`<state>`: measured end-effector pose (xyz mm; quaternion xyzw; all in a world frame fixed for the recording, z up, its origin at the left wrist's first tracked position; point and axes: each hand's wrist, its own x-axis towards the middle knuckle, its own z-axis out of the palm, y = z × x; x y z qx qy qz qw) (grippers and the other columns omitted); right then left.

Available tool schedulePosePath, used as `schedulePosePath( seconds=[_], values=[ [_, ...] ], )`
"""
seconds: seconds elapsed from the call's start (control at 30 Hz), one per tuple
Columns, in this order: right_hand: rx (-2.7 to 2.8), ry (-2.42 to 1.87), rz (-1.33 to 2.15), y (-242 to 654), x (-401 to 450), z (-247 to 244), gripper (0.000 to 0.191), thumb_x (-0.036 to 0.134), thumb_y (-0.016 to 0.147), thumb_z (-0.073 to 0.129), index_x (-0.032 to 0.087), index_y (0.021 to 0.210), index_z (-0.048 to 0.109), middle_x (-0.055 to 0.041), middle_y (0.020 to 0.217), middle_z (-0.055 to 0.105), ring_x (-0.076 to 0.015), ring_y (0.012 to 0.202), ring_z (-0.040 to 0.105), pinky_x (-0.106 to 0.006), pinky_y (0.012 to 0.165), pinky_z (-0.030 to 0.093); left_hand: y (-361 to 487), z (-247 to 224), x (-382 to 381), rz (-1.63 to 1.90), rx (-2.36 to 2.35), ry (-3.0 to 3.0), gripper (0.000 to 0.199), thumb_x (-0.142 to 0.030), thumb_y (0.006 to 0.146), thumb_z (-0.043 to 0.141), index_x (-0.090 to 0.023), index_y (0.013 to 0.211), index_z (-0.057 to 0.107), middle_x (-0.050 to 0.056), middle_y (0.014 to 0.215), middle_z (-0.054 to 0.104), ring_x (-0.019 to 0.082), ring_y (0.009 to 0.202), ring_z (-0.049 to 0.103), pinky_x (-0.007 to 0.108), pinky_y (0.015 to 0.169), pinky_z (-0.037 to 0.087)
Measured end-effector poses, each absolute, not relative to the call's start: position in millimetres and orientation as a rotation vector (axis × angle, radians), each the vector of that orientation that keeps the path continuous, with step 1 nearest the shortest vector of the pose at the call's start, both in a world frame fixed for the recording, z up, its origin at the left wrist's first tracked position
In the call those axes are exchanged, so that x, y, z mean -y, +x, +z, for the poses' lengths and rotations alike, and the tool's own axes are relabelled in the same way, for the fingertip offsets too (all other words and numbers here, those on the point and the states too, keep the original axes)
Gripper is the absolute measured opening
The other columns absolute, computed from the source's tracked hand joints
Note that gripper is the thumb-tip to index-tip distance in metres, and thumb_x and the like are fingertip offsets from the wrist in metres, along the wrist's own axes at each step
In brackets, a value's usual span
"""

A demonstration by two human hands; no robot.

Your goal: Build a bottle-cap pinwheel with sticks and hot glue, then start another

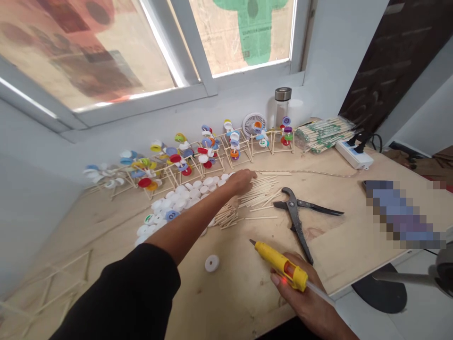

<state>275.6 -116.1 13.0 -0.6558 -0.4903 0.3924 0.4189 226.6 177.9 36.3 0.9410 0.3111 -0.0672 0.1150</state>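
My right hand [302,293] is wrapped round a yellow hot glue gun [278,261], its nozzle pointing up and left over the table and a clear glue stick coming out of its rear. A small red light glows by the thumb. My left hand [242,182] reaches far forward to the upper end of a pile of thin wooden sticks [260,192]. Its fingers are curled together, and what they hold, if anything, is hidden. Beside that arm lies a heap of white bottle caps [180,200]. One white cap with a centre hole [212,263] lies alone nearer me.
Stick frames with coloured caps [182,163] line the wall. Behind are a small fan [254,125] and a bottle [282,108]. Black pliers-like cutters [293,212], a power strip [354,155], bagged sticks [323,134] and a blurred flat object [403,215] lie right.
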Motion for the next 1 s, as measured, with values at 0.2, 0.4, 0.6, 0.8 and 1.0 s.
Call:
schedulePosePath(
  seconds=[0.2,0.4,0.6,0.8,1.0],
  values=[
    [1.232,-1.630,0.998,276,116,15,0.022,0.036,0.086,0.050,0.019,0.073,0.052,-0.0018,0.075,0.056,-0.0167,0.072,0.053,-0.029,0.066,0.041,226,39,-177,-0.239,-0.765,2.690,0.037,-0.004,0.067,0.048,-0.019,0.097,0.065,0.001,0.086,0.069,0.014,0.078,0.062,0.021,0.066,0.044],
    [1.217,-1.645,1.026,277,117,14,0.025,0.039,0.087,0.049,0.019,0.073,0.051,-0.0022,0.077,0.056,-0.0173,0.074,0.054,-0.029,0.067,0.041,223,41,-171,-0.268,-0.692,2.634,0.029,-0.011,0.069,0.054,-0.019,0.094,0.065,-0.001,0.080,0.068,0.013,0.074,0.061,0.020,0.063,0.043],
    [1.196,-1.644,1.038,276,117,14,0.023,0.039,0.087,0.050,0.019,0.078,0.055,-0.0023,0.078,0.056,-0.0173,0.074,0.055,-0.029,0.067,0.042,228,40,-174,-0.263,-0.747,2.622,0.036,-0.018,0.066,0.063,-0.016,0.103,0.061,0.002,0.087,0.068,0.016,0.078,0.062,0.022,0.065,0.043],
    [1.208,-1.634,1.010,276,118,12,0.024,0.040,0.087,0.051,0.018,0.080,0.057,-0.0025,0.078,0.057,-0.0175,0.074,0.055,-0.029,0.067,0.041,231,40,-174,-0.311,-0.745,2.587,0.032,-0.015,0.066,0.063,-0.018,0.097,0.062,0.000,0.086,0.068,0.015,0.078,0.062,0.021,0.063,0.043],
    [1.209,-1.641,1.015,275,116,11,0.024,0.040,0.087,0.051,0.018,0.078,0.055,-0.0015,0.077,0.054,-0.0168,0.073,0.054,-0.029,0.067,0.041,228,45,-165,-0.376,-0.676,2.553,0.031,-0.013,0.065,0.062,-0.017,0.095,0.063,-0.001,0.083,0.067,0.013,0.076,0.062,0.020,0.061,0.043]
  ],
)
